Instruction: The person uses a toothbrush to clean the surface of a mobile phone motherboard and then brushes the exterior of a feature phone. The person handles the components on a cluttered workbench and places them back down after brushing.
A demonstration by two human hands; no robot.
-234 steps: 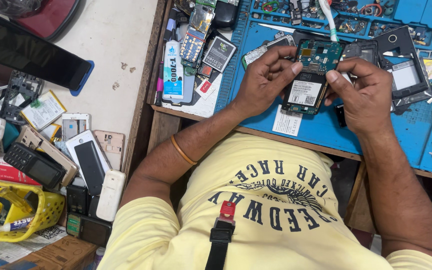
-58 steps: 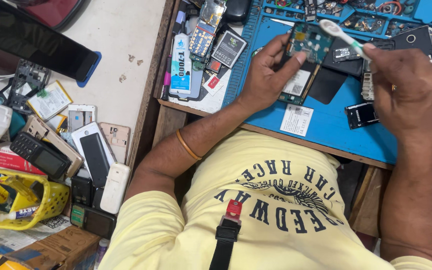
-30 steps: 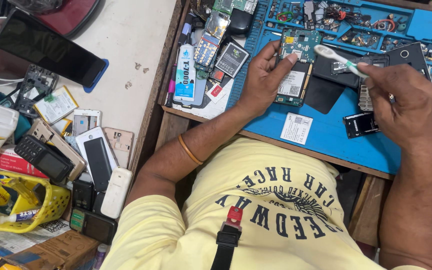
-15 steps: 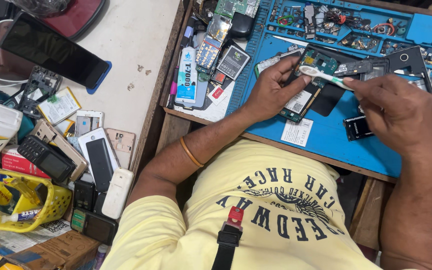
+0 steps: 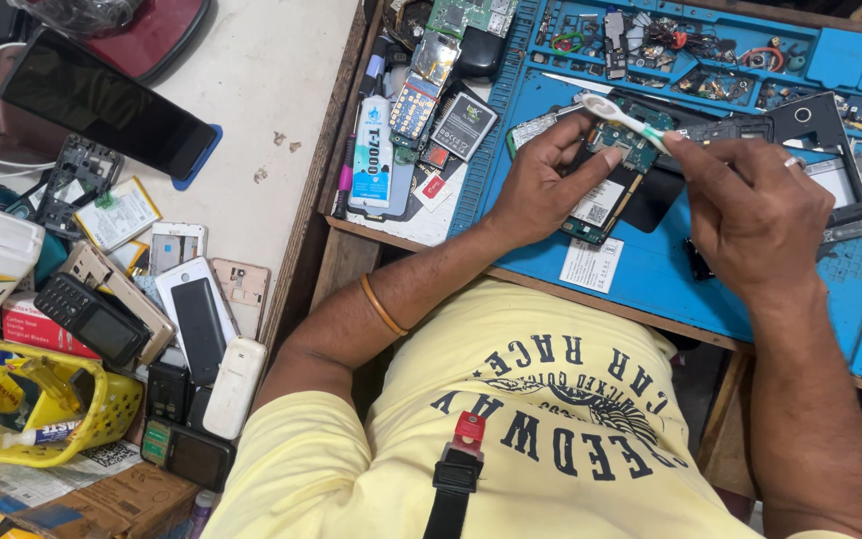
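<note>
The left hand grips an opened phone's circuit board above the blue mat. The right hand pinches a white toothbrush onto it. A glue tube lies well left.

A person in a yellow shirt works over a blue mat on the surface. The left hand holds an opened phone with its green circuit board exposed; the right hand pinches a white toothbrush, its head resting on the board. Old handsets and a yellow basket crowd the white surface at left.
</note>
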